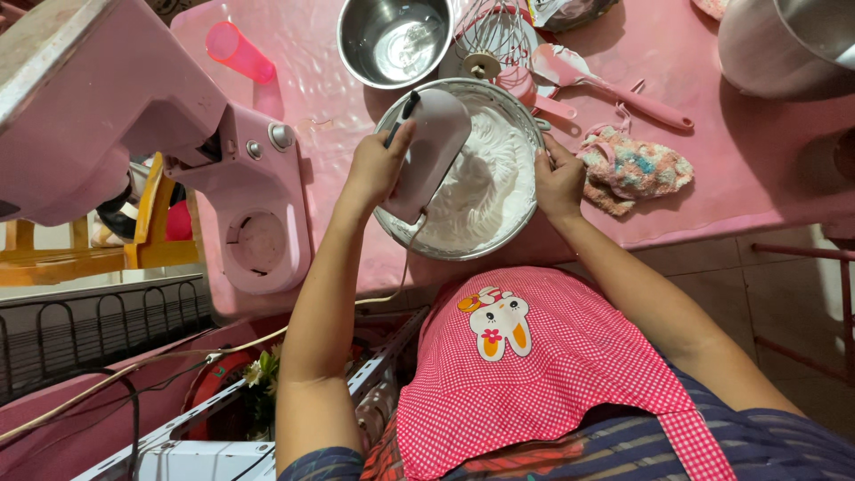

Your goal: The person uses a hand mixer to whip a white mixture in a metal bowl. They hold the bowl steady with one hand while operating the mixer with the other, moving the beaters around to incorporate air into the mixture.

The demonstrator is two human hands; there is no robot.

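Head view: left hand (378,165) holds mixer (427,151); right hand (558,183) grips bowl rim (525,116).

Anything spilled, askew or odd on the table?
No spill visible. Left hand holds the hand mixer in the white cream; right hand steadies the bowl. A pink cup lies on its side.

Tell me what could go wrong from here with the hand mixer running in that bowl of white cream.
1. The steel bowl sits near the pink table's front edge, steadied only by the right hand on its rim; a slip might tip it.
2. The mixer's cord hangs off the edge below the left hand and could snag.
3. Lifting the hand mixer could spatter white cream.
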